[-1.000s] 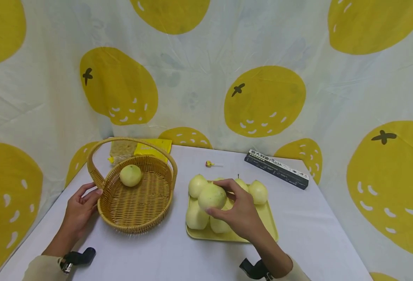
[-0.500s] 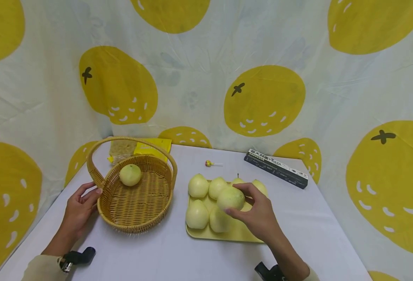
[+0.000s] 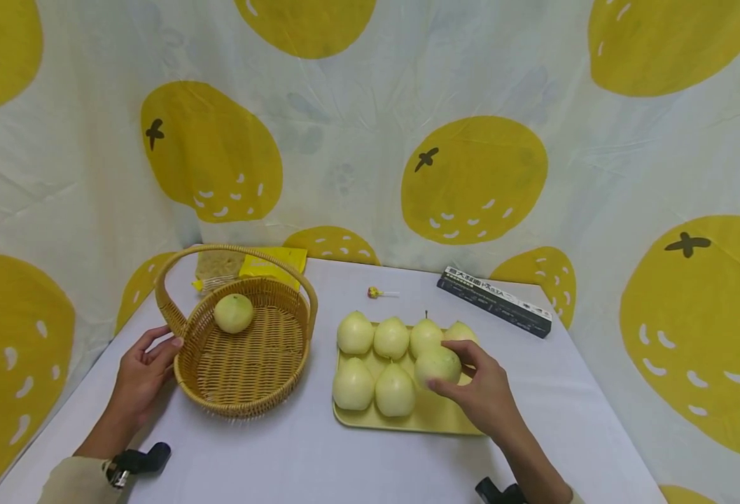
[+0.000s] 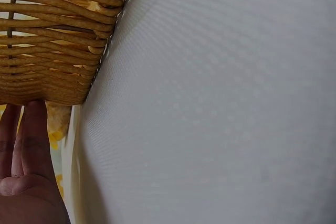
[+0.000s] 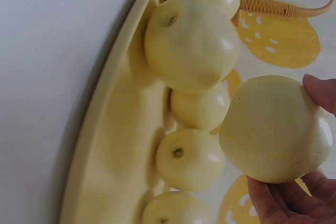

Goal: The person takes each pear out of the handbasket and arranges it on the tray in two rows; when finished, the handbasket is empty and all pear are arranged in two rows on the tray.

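Note:
My right hand [image 3: 486,392] pinches a pale yellow-green pear [image 3: 437,366] between thumb and fingers, over the right part of a yellow tray [image 3: 433,420]. In the right wrist view the held pear [image 5: 275,129] appears beside the row of pears on the tray. Several similar pears, such as a front one [image 3: 395,390], stand in two rows on the tray. At the left, my left hand [image 3: 143,371] touches the outer side of a wicker basket [image 3: 250,371] near its handle base. The left wrist view shows straight fingers [image 4: 35,135] against the woven wall. One pear [image 3: 234,313] lies inside the basket.
Behind the basket lie a yellow packet [image 3: 275,262] and a clear-wrapped tan food pack [image 3: 220,266]. A lollipop [image 3: 376,292] is behind the tray. A dark pasta box [image 3: 494,301] rests at the back right. A fruit-patterned cloth [image 3: 344,140] hangs behind the white table.
My right hand has carried the pear rightward across the tray, uncovering the pears at the left and middle. The left hand and basket have stayed in place.

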`<state>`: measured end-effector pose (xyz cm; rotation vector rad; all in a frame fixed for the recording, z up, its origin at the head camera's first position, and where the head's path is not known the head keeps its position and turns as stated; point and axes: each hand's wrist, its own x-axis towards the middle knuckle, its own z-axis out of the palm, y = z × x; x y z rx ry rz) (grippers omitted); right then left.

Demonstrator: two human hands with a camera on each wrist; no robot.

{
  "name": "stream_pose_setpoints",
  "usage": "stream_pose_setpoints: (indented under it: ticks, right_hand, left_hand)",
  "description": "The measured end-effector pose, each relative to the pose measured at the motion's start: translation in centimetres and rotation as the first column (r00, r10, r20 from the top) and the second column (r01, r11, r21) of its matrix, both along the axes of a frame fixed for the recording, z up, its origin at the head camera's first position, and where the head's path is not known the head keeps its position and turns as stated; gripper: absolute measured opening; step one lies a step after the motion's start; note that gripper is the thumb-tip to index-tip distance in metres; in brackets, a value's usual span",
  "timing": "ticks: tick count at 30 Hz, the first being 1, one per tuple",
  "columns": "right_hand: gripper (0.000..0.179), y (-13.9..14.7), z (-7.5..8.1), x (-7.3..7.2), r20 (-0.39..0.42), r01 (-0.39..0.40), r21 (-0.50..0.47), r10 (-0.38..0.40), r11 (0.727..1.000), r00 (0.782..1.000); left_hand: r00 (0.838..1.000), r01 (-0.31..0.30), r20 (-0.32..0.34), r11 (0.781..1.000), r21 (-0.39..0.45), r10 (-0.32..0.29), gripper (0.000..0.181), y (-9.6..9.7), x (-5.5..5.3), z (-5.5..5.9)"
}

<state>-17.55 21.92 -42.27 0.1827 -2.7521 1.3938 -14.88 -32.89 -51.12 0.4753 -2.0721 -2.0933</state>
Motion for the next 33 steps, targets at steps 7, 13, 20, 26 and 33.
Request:
stream_pose_setpoints:
  ticks: [7,13,20,26,33]
  right_hand:
    - [0.066,0.8,-1.4,-0.5,0.082,0.010,0.048,-0.013,0.999,0.997]
    - [0.067,1.2,-2.8,-0.7,0.154,-0.015,0.106,-0.002,0.994,0.988]
    - [0.067,1.4,-3.2,-0.8,0.207,-0.046,0.168,0.011,0.985,0.978]
    - [0.066,1.8,-3.4,-1.1,0.213,-0.086,0.179,0.046,0.980,0.976]
    - [0.063,2.2,-3.3,-1.6,0.251,-0.136,0.142,0.097,0.981,0.963]
  left_hand:
    - [1.000,-0.003,-0.007,1.000,0.016,0.003,0.052,-0.1,0.0,-0.1]
    - [1.000,-0.004,-0.001,1.000,0.025,0.004,0.053,-0.1,-0.1,-0.4]
    - [1.000,-0.004,0.014,1.000,-0.016,0.004,0.055,0.0,-0.1,-0.1]
    - [1.000,-0.002,-0.015,1.000,0.003,0.002,0.050,-0.1,0.0,-0.1]
    - [0.998,0.006,-0.067,0.998,0.055,-0.002,0.047,-0.2,-0.1,-0.3]
